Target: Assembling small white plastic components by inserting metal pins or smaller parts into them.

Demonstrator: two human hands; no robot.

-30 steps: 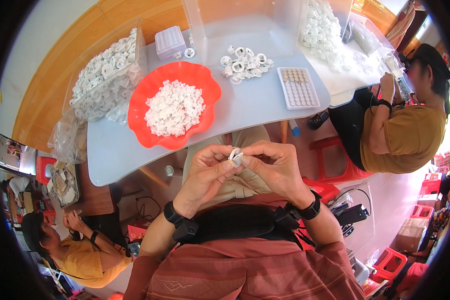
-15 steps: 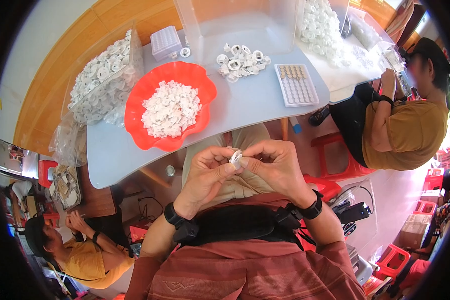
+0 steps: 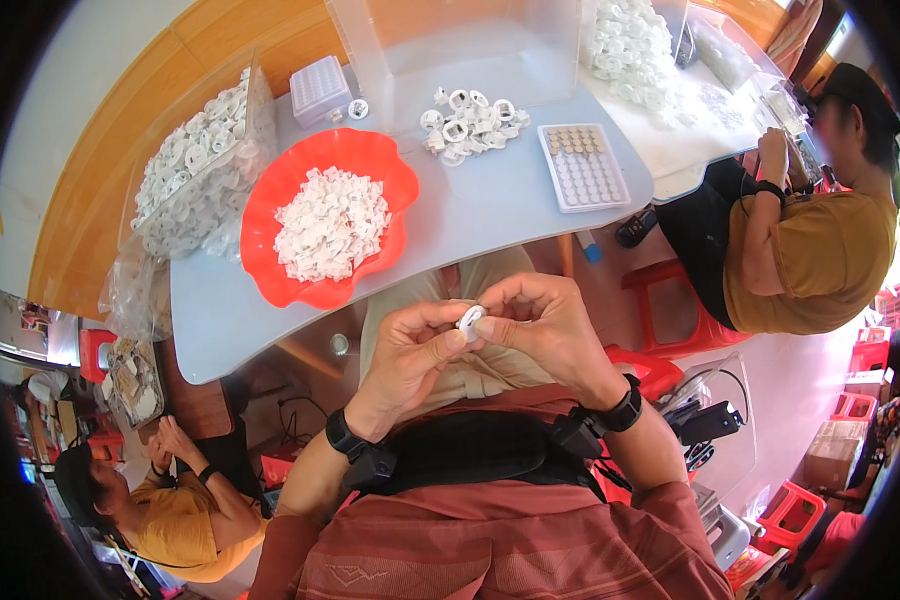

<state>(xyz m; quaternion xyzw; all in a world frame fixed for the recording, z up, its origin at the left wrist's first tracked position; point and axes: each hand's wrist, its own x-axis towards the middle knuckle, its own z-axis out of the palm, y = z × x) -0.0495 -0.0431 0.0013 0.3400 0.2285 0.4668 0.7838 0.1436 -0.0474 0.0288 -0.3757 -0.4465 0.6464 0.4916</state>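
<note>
The white round part (image 3: 471,322) is held above the lap, near the desk's front edge; it is pinched at thumb and fingertips by the grip of the left hand (image 3: 410,345) and that of the right hand (image 3: 540,325). The pale blue desk (image 3: 490,205) is bordered by an orange-brown wooden panel (image 3: 90,170). Seated places are taken by a co-worker (image 3: 185,525) at left and a second co-worker (image 3: 815,250) at right. A scalloped red bowl (image 3: 257,240) is filled with small white pieces (image 3: 332,225). To its left, a clear bin (image 3: 259,110) is heaped with white ringed parts (image 3: 205,145). A white tray (image 3: 588,208) is set with round pieces in rows (tan above, white below). Loose parts (image 3: 475,125) are piled before a large clear bin (image 3: 460,60).
</note>
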